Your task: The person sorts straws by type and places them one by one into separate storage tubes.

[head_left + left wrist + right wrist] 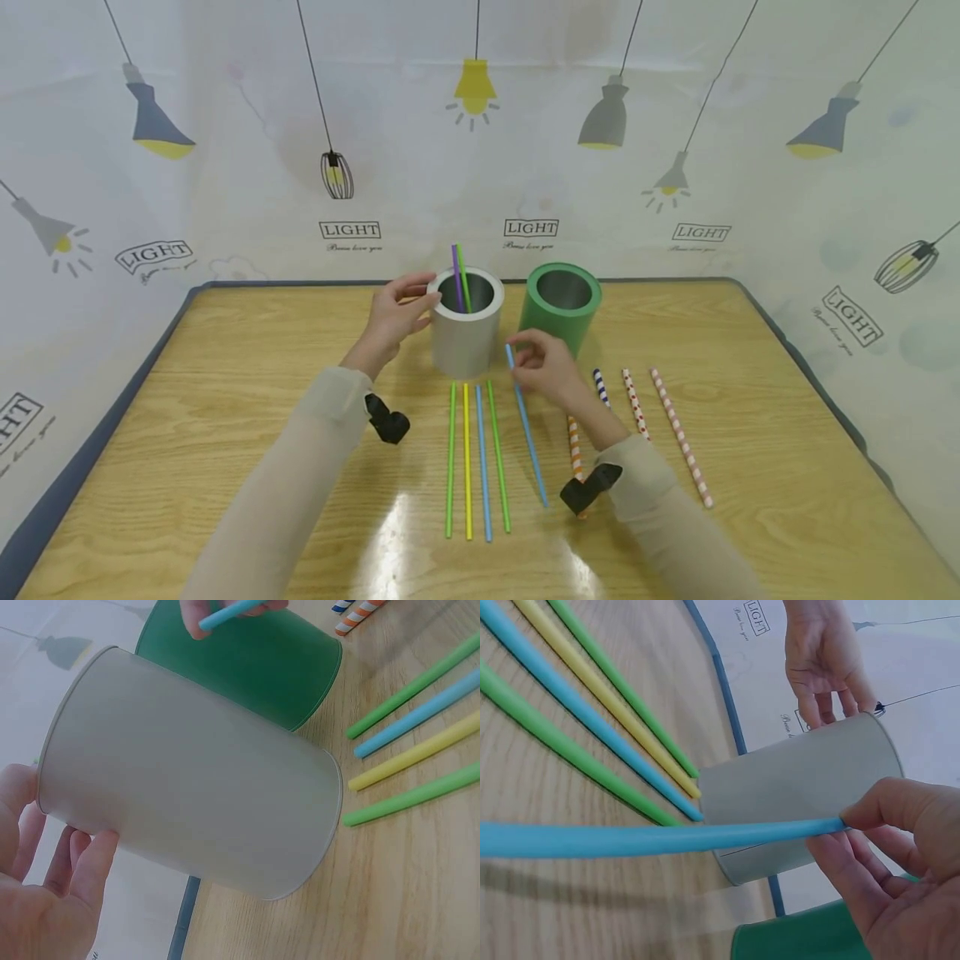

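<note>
Blue straw (652, 839) (tilted) in right hand (551, 367)

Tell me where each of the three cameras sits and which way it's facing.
Head: on the person's head, facing forward and down at the table; left hand, right hand and sleeves show.
Left wrist: facing the gray container; the left hand shows at its rim, plus part of the right hand.
Right wrist: facing the pinched blue straw; both hands show.
Shared: both wrist views include the gray container, green container and four loose straws.
</note>
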Tool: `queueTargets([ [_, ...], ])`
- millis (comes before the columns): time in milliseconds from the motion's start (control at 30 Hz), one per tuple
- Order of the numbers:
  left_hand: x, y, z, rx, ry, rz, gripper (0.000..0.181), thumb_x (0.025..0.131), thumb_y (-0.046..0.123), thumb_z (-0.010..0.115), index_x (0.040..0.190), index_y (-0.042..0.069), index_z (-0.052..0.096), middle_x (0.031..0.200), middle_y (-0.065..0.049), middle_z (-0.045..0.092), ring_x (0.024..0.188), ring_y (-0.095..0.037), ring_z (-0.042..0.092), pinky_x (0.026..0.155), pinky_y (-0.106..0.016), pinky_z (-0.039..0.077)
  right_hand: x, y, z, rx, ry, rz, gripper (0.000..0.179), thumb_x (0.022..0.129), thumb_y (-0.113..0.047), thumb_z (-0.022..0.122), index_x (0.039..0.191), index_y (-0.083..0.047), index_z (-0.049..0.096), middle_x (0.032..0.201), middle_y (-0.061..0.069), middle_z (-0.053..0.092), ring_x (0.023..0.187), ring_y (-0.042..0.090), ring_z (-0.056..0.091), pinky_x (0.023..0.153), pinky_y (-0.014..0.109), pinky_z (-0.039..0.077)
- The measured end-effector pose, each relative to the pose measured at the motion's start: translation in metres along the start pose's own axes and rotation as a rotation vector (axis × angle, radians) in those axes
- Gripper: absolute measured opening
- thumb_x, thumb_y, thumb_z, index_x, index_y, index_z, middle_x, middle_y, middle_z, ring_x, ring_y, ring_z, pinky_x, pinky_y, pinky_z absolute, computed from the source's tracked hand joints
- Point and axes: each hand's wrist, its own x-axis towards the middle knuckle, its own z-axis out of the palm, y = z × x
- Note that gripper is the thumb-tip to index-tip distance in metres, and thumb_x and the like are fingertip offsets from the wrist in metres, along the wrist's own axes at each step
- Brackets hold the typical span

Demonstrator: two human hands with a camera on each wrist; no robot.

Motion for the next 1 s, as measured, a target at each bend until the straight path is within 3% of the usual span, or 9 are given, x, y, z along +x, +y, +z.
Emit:
queueTargets([
  [233,-0.001,0.001,-0.001,0.005,-0.002,0.003,0.04,0.086,0.012,0.065,0.125,0.01,0.056,0.118,-0.012,0.05,0.107,-0.025,0.05,0.084,-0.036,0.051,0.007,-0.019,-0.009,-0.042,0.029,-0.089,0.04,0.072,0.014,0.055,0.112,0.009,0.054,0.079,0.015,0.056,0.065,0.015,0.056,0.053,0.023,0.052],
  [500,-0.001,0.001,-0.001,0.0,0.0,0.02,0.04,0.086,0.01,0.065,0.124,0.009,0.056,0.116,-0.012,0.05,0.105,-0.024,0.051,0.082,-0.036,0.052,0.023,-0.039,-0.017,-0.164,0.066,-0.284,0.037,0.073,0.014,0.058,0.109,0.008,0.056,0.079,0.018,0.057,0.072,0.027,0.058,0.062,0.024,0.052],
  [667,-0.001,0.001,-0.001,0.006,0.003,0.019,0.04,0.086,0.011,0.065,0.124,0.009,0.056,0.116,-0.011,0.05,0.105,-0.024,0.051,0.082,-0.036,0.052,0.034,-0.056,-0.021,-0.228,0.073,-0.308,0.036,0.075,0.011,0.06,0.111,0.006,0.057,0.079,0.016,0.058,0.071,0.026,0.059,0.058,0.023,0.051],
  [833,-0.001,0.0,-0.001,0.007,-0.003,0.011,0.039,0.086,0.012,0.065,0.124,0.01,0.056,0.118,-0.012,0.05,0.106,-0.025,0.05,0.083,-0.037,0.051,0.042,-0.075,-0.026,-0.2,0.064,-0.311,0.038,0.077,0.012,0.059,0.115,0.006,0.054,0.083,0.018,0.057,0.074,0.027,0.058,0.057,0.02,0.05],
  [1000,-0.001,0.0,-0.001,-0.001,-0.002,0.014,0.039,0.086,0.011,0.065,0.124,0.009,0.056,0.117,-0.012,0.05,0.106,-0.025,0.051,0.083,-0.036,0.052,0.037,-0.11,-0.026,-0.179,0.075,-0.38,0.038,0.077,0.014,0.056,0.114,0.01,0.053,0.084,0.024,0.055,0.075,0.028,0.057,0.061,0.017,0.05],
])
